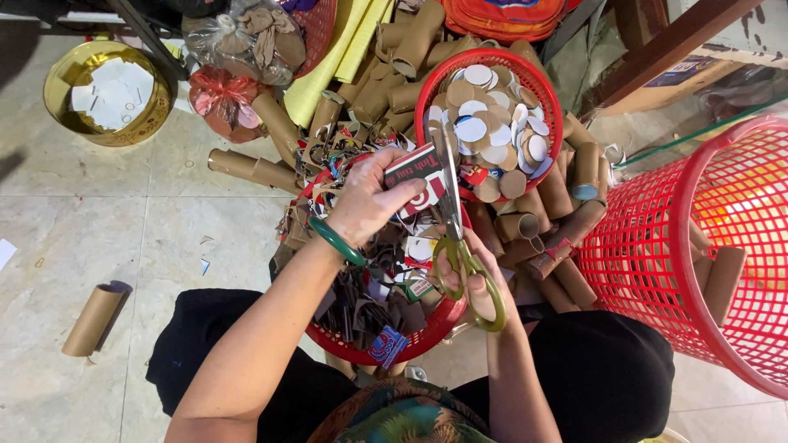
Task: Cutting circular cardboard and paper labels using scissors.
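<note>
- The left hand [367, 203] is clenched on a red-and-white printed card piece [417, 176], pinching it at its left end; the card's long axis runs roughly left to right, tilted up toward the right.
- The right hand [476, 283] is closed through the yellow-green handles of the scissors [456, 215] — blades pointing up and away from the person, crossing the card's right end.
- The card lies directly above the right hand; the left hand is the nearer of the two, already in contact.
- Below both hands sits a red basket of offcuts [427, 332]; just beyond is a red basket of round discs [538, 86].
- Cardboard tubes [542, 226] are heaped around both baskets on the tiled floor [74, 230] — a tall red mesh bin [657, 246] stands to the right.
</note>
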